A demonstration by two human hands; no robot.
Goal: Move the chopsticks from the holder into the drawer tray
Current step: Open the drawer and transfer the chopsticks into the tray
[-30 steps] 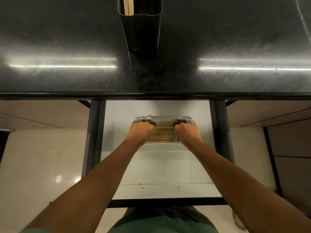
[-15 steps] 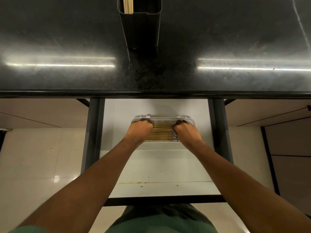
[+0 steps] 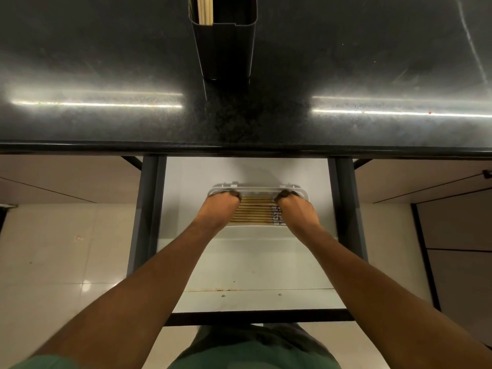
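A white tray (image 3: 258,189) lies in the open white drawer (image 3: 253,262) below the counter edge. Several wooden chopsticks (image 3: 254,211) lie side by side across the tray. My left hand (image 3: 219,207) rests on the tray's left end and my right hand (image 3: 296,209) on its right end, fingers curled down over the chopsticks' ends; what they grip is hidden. On the black countertop (image 3: 106,62) stands a dark rectangular holder (image 3: 226,43), and a few chopsticks (image 3: 205,9) stick up in its left corner.
Dark metal frame posts (image 3: 147,209) (image 3: 346,209) flank the drawer, and its dark front edge (image 3: 258,316) is near my body. Pale floor tiles (image 3: 66,249) lie to the left and cabinet panels (image 3: 439,209) to the right.
Both hands stay at the tray's ends with almost no movement; only the view has shifted slightly.
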